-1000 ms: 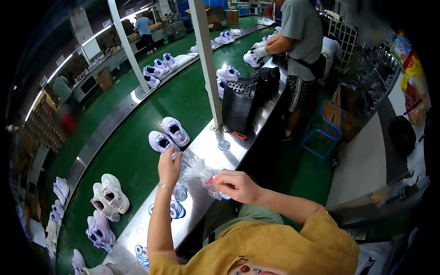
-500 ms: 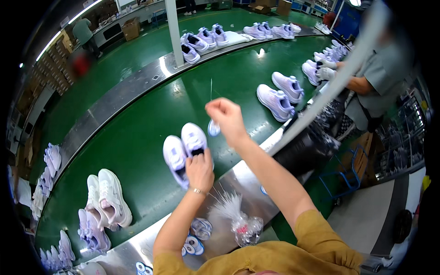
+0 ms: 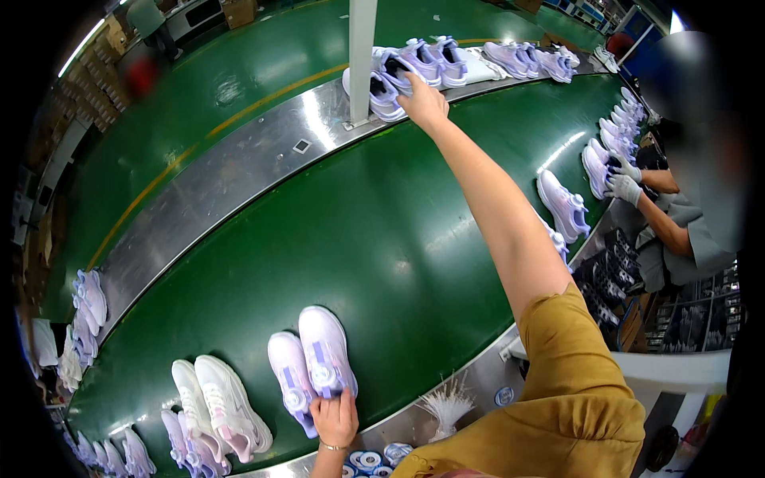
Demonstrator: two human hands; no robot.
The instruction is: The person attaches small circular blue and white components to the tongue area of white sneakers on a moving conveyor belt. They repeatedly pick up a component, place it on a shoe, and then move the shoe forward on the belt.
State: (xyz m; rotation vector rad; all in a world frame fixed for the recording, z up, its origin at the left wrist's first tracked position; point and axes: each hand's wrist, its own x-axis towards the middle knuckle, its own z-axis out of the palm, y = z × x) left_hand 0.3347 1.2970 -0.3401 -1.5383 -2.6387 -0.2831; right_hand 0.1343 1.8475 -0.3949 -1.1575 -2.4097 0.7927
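My left hand point(image 3: 335, 418) is closed on the heel end of a lavender sneaker point(image 3: 325, 341), which lies on the green belt with its toe pointing away. Its mate point(image 3: 288, 366) lies right beside it on the left; both have a round dial on top. My right arm is stretched across the belt. At the far metal ledge, my right hand point(image 3: 425, 103) grips the collar of another lavender sneaker point(image 3: 390, 65), its fingertips partly hidden at the opening. More lavender sneakers point(image 3: 448, 60) stand close beside that one.
A white post point(image 3: 362, 56) rises beside the far sneakers. White sneakers point(image 3: 227, 402) lie left of my left hand. A bundle of thin white strands point(image 3: 448, 406) and round blue-and-white tags point(image 3: 368, 460) lie near me. On the right, a co-worker's gloved hands point(image 3: 625, 187) handle a sneaker.
My right hand has gone from above the belt to the far ledge and taken hold of a sneaker there. The pair at my left hand now sits lower in view, with dials on top.
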